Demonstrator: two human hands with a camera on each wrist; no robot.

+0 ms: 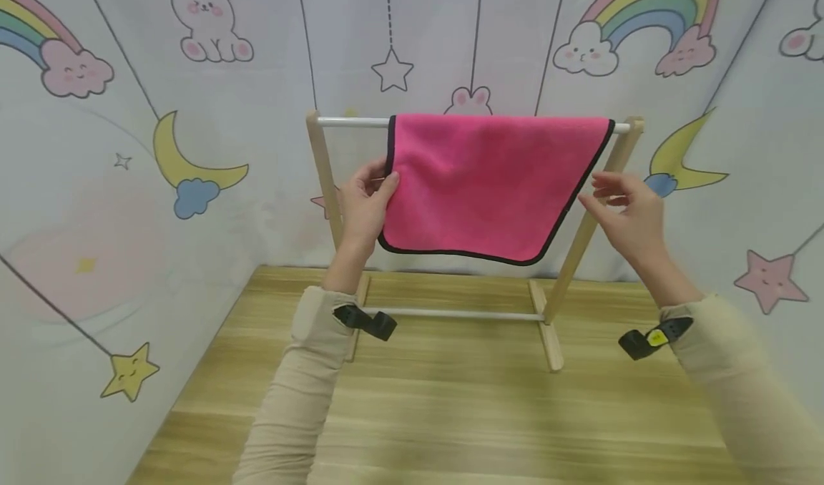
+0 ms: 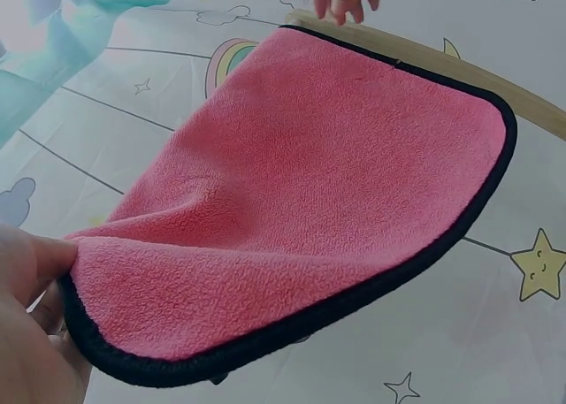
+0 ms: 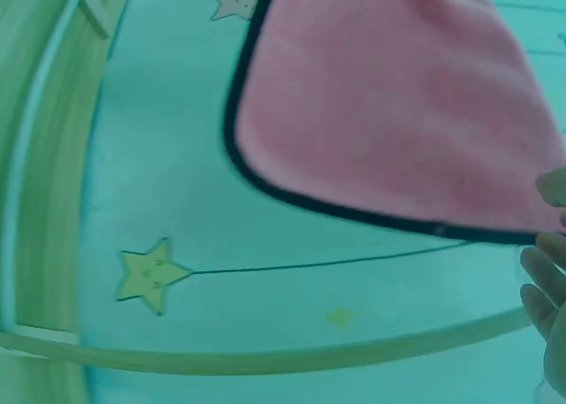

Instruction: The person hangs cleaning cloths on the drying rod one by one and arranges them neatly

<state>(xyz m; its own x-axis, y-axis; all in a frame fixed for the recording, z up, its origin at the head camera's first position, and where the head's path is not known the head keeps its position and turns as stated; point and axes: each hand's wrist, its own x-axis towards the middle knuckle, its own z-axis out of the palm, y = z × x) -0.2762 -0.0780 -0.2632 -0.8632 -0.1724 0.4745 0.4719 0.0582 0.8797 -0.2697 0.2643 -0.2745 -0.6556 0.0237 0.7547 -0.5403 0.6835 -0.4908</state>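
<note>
A pink towel (image 1: pixel 483 184) with black edging hangs over the white top rod (image 1: pixel 354 121) of a wooden rack (image 1: pixel 322 177). My left hand (image 1: pixel 385 182) pinches the towel's left edge, thumb on the front and fingers behind. The left wrist view shows that hand (image 2: pixel 31 324) holding the towel (image 2: pixel 309 201) by its near corner and lifting it outward. My right hand (image 1: pixel 597 189) hovers at the towel's right edge beside the slanted rack leg (image 1: pixel 582 238), fingers loosely spread and holding nothing. In the right wrist view its fingertips (image 3: pixel 548 276) sit just below the towel (image 3: pixel 407 112).
The rack stands on a wooden tabletop (image 1: pixel 450 399) close to the back wall. Cartoon-printed fabric walls (image 1: pixel 129 184) enclose the table at the back and both sides. A white lower rod (image 1: pixel 450 315) joins the rack's feet.
</note>
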